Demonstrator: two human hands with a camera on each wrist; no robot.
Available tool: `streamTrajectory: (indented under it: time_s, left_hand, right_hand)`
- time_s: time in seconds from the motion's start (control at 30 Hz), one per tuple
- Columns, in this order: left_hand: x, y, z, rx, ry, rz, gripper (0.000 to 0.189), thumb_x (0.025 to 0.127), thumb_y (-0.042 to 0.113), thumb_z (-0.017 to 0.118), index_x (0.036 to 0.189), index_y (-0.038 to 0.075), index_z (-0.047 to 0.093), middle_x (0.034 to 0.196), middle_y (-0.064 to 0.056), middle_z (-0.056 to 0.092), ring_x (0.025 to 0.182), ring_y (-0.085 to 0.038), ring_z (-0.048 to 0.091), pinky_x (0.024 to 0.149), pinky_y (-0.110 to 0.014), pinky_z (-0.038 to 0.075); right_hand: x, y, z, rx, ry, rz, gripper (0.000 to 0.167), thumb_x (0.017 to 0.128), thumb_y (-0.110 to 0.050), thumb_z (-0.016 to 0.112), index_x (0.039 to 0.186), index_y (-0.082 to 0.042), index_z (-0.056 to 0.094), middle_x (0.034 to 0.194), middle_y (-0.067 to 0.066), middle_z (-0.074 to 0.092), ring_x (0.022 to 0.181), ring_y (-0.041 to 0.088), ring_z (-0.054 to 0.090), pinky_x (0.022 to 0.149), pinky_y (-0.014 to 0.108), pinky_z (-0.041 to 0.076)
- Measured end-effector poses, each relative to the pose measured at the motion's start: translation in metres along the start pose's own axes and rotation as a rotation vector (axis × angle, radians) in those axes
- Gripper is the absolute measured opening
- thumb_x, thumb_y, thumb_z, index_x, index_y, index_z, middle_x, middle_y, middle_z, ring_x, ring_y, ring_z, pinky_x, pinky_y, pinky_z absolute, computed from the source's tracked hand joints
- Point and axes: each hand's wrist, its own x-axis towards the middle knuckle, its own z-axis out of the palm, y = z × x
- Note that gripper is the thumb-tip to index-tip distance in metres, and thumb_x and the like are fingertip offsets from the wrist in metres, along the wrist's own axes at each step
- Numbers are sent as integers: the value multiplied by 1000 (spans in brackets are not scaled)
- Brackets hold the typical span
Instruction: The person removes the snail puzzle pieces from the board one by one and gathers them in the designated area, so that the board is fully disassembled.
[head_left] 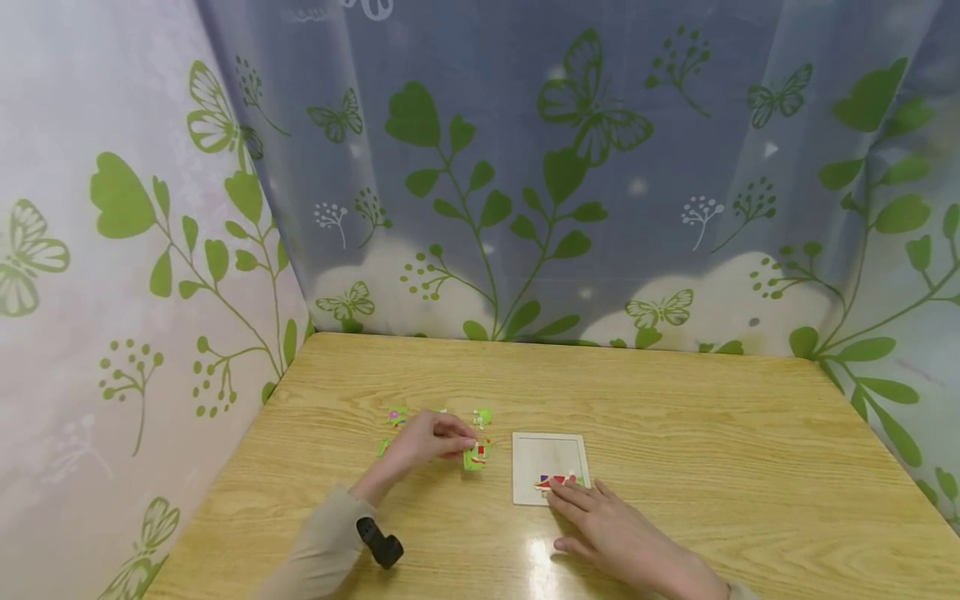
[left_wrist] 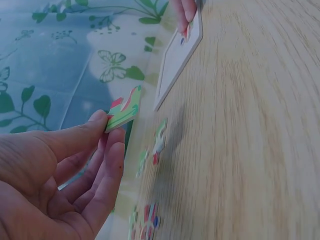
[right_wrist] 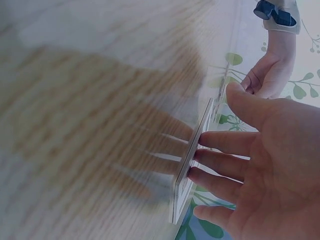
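My left hand [head_left: 424, 443] pinches a green puzzle piece [left_wrist: 124, 109] with red and white markings between thumb and fingertips, holding it up off the table. To its right lies a square white puzzle tray [head_left: 549, 454] with a raised rim. Colourful pieces [head_left: 553, 482] in red, blue and green sit along the tray's near edge. The fingertips of my right hand [head_left: 611, 527] rest on those pieces at the near right corner, partly covering them. In the right wrist view its fingers [right_wrist: 225, 142] are straight and spread, touching the tray.
Several loose puzzle pieces lie around and beyond my left hand, among them a green one [head_left: 482, 418] and a pink-dotted one [head_left: 395, 414]; the hand hides some. The wooden table [head_left: 697, 425] meets a leaf-printed curtain [head_left: 495, 167] at the back.
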Motion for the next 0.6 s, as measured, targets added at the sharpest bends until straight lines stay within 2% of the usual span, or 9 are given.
streamTrajectory:
  time_s: [0.17,0.37,0.47,0.6]
  left_hand:
    - [-7,-8,-13,44,-1,7,17,95,18,73,102,3,76,85,-5,74,72,-24,66,64,-34,55]
    - [-16,-19,-29,45,-31,24,17,97,16,71,105,2,76,91,-7,75,81,-25,71,73,-37,61]
    - [-23,-23,-38,54,-12,25,19,97,17,71,105,1,76,92,-9,75,82,-25,70,73,-38,60]
    - [-32,-28,-49,57,29,-15,21,96,20,72,106,2,76,93,-7,74,82,-24,67,73,-37,59]
  right_hand:
    - [0,0,0,9,4,-3,60,101,-45,58,142,0,57,146,18,55,131,41,54,109,61,39]
    - [0,1,1,9,0,0,61,102,-46,56,141,0,57,146,18,55,131,40,55,110,60,38]
    - [0,2,2,10,-4,3,61,102,-47,56,142,0,57,146,17,55,131,40,55,110,60,38]
    - [0,3,2,18,-10,6,62,102,-47,55,142,0,56,147,18,54,131,40,54,111,60,37]
